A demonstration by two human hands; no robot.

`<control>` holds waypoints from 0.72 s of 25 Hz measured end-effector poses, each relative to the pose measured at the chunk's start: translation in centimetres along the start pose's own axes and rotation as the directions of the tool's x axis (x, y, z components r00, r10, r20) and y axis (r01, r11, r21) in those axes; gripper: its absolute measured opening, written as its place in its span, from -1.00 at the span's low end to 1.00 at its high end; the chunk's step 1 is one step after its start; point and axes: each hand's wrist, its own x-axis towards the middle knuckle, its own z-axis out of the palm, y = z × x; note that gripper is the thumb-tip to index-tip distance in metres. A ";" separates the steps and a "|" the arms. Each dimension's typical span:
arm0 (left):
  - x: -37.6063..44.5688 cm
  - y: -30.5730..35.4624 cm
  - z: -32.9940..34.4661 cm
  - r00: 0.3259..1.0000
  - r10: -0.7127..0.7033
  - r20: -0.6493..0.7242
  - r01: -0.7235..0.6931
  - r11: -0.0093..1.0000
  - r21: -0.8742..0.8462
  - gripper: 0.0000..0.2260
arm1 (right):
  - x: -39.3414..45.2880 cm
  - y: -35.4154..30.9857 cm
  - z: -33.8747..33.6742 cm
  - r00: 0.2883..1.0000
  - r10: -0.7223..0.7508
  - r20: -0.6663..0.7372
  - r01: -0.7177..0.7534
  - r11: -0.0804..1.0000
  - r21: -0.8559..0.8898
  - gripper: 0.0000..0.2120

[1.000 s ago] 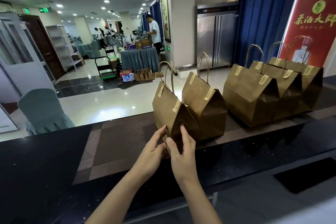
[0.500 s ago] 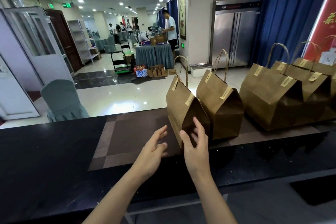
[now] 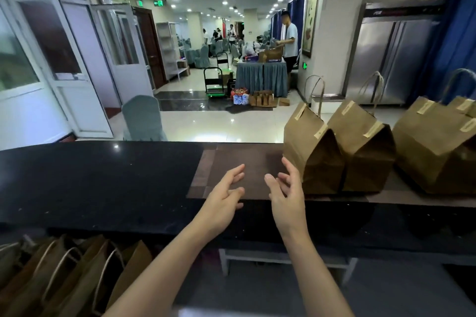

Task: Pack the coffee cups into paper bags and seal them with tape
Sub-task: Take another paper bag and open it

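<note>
Head view: both hands are held above the dark counter (image 3: 103,183), and nothing is gripped by either. The left hand (image 3: 225,199) is seen with fingers loosely spread and slightly bent, empty. The right hand (image 3: 286,195) is raised with fingers parted and relaxed, just beside the nearest paper bag (image 3: 313,152); whether its fingertips touch the bag cannot be told. That bag is stood upright on the brown inlay of the counter, its folded top held down by tape strips (image 3: 320,132). A second sealed bag (image 3: 365,152) is set against its right side, and a third bag (image 3: 435,154) is placed further right, near the frame's edge. Unused bags with cord handles (image 3: 69,280) are seen below the counter at lower left. No coffee cups can be made out.
</note>
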 end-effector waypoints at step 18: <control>-17.5 -1.9 -11.7 0.936 -0.036 -0.351 0.051 0.998 0.034 -0.57 | -9.4 -0.6 14.4 0.902 0.033 0.430 -0.058 0.997 0.047 -0.58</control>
